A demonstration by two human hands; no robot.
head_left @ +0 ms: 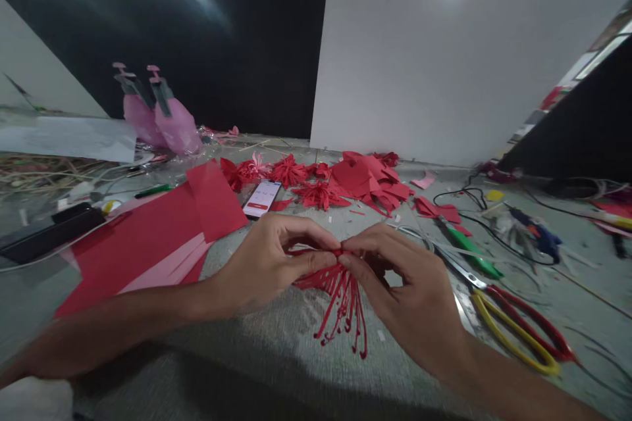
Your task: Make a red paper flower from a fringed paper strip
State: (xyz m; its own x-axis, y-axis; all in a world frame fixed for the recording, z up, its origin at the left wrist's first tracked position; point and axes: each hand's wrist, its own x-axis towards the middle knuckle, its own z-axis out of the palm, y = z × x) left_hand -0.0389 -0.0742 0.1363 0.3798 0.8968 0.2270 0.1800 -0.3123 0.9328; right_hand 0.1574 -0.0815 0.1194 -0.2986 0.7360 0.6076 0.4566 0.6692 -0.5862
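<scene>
A fringed strip of red paper [344, 309] hangs in front of me, its thin cut strands drooping and curled at the tips. My left hand [276, 253] pinches its top edge between thumb and fingers. Close beside it, my right hand [407, 279] grips the same edge, thumb and fingertips pressed together. The fingertips of both hands nearly meet and hide part of the paper's top. Just beyond them lie finished-looking red paper flowers [320, 195] and a pile of cut red paper [368, 177].
Scissors [523, 329] with red and yellow handles lie at right, near a green-handled tool [474, 253]. Red paper sheets [143, 237] spread at left beside a phone [263, 199]. Two pink spray bottles [170, 118] stand behind. Black cables [469, 194] cross the right side.
</scene>
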